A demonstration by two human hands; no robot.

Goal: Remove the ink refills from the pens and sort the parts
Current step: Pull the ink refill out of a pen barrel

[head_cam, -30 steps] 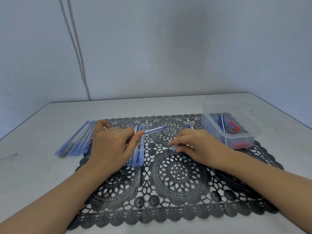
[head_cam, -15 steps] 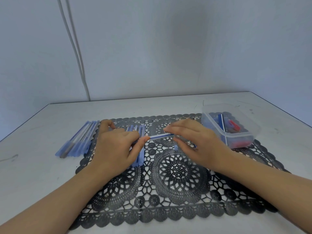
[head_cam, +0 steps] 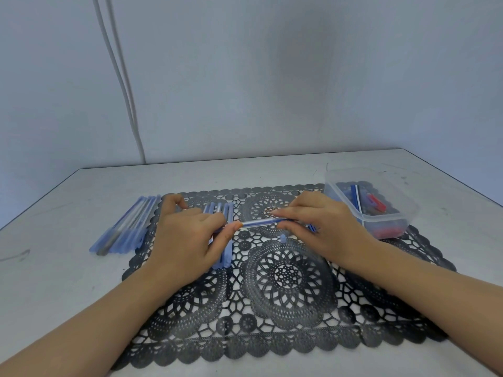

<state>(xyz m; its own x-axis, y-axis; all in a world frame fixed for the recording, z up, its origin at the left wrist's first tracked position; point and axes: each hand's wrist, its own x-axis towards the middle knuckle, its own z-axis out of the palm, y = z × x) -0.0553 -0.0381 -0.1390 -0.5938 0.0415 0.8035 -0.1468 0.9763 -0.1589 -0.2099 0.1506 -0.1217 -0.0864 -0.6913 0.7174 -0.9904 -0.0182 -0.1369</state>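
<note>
The right hand (head_cam: 324, 229) has joined the left hand (head_cam: 185, 240), both hands' fingers pinching one pen (head_cam: 258, 222).

Left hand (head_cam: 187, 240) and right hand (head_cam: 324, 229) gripping one blue pen (head_cam: 260, 222) over black lace mat (head_cam: 285, 308), clear box (head_cam: 386, 219) right

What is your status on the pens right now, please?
Left hand and right hand each pinch an end of one pen. Pen over the mat. Small blue piece lies under it, nothing blocking.
</note>
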